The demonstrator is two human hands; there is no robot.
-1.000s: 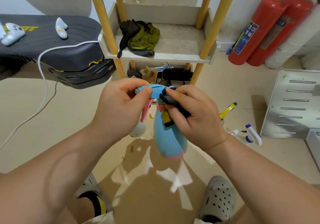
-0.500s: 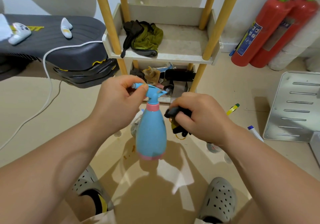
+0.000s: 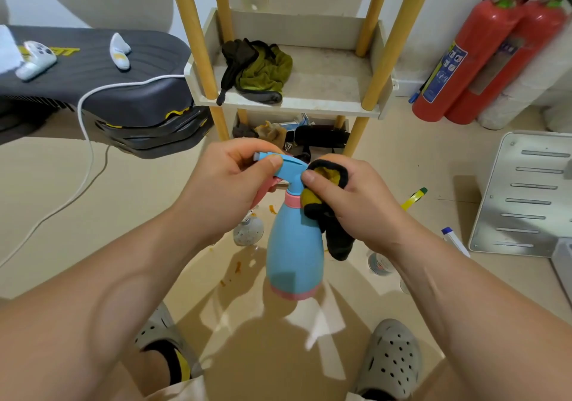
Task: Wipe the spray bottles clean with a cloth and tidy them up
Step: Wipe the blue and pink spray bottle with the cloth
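Blue plastic with pink collar, base and trigger: spray bottle (image 3: pixel 294 252) at centre of frame. Hangs upright, clear of the beige floor, between both hands.

Left hand (image 3: pixel 229 190), centre-left: closed on the bottle, thumb and curled fingers pinching the nozzle end of the spray head; pink trigger (image 3: pixel 263 191) poking out just below the palm.

Right hand (image 3: pixel 349 202), centre-right: clamped on a black and yellow cloth (image 3: pixel 339 242), thumb tip against the neck of the spray head. Bunches the cloth against the collar and shoulder of the bottle; loose black end dangling beside the bottle's body.

Upper centre: white shelf rack (image 3: pixel 288 103) on yellow posts, with an olive and black rag (image 3: pixel 263 69) lying on its upper tray and more clutter on the tray below.

Upper left: dark padded bench (image 3: pixel 93 69) carrying two white controllers (image 3: pixel 35 58), with a white cable (image 3: pixel 86 140) trailing down to the floor.

Upper right: two red fire extinguishers (image 3: pixel 458 60) leaning at the wall. Right edge: grey slotted metal panel (image 3: pixel 526 196) flat on the floor.

On the floor behind the hands: small white speckled bottle (image 3: pixel 247 231), yellow and green item (image 3: pixel 413 197), white bottle with blue cap (image 3: pixel 455 239). Bottom of frame: grey perforated clogs (image 3: pixel 390 360).
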